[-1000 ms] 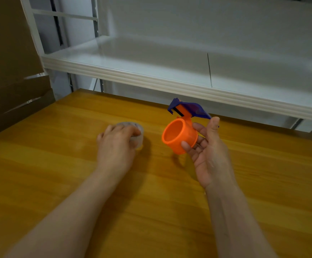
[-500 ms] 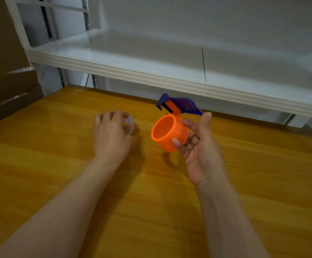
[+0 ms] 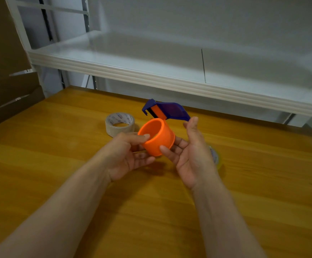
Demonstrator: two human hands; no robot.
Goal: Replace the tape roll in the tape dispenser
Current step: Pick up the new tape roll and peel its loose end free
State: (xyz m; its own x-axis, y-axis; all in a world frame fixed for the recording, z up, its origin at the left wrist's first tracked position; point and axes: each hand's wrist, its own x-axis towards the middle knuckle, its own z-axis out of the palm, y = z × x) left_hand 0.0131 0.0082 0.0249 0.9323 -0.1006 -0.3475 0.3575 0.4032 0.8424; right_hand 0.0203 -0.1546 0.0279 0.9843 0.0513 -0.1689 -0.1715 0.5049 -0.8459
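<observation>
Tape dispenser (image 3: 158,138) sits in the air between your two hands, above the wooden surface (image 3: 58,164). Its orange drum is bare of tape, with the open end turned toward you and to the left, and the blue cutter guard (image 3: 168,111) juts up and back from it.

Your right hand (image 3: 192,155) cradles the drum from the right and beneath: fingers curl around its lower side, one fingertip presses on the near rim, and the thumb stands up beside the blue guard. Your left hand (image 3: 127,155) comes in from the left, palm partly upward, with the thumb laid on the drum's open rim and the fingers loosely curled below it, so it pinches the edge lightly.

A roll of clear tape (image 3: 120,124) lies flat on the surface just behind your left hand, apart from the dispenser, printed core showing. A second roll (image 3: 215,157) peeks out from behind your right hand; most of it is hidden.

A white shelf (image 3: 151,71) runs across behind the surface, and brown cardboard (image 3: 4,81) stands at the far left.
</observation>
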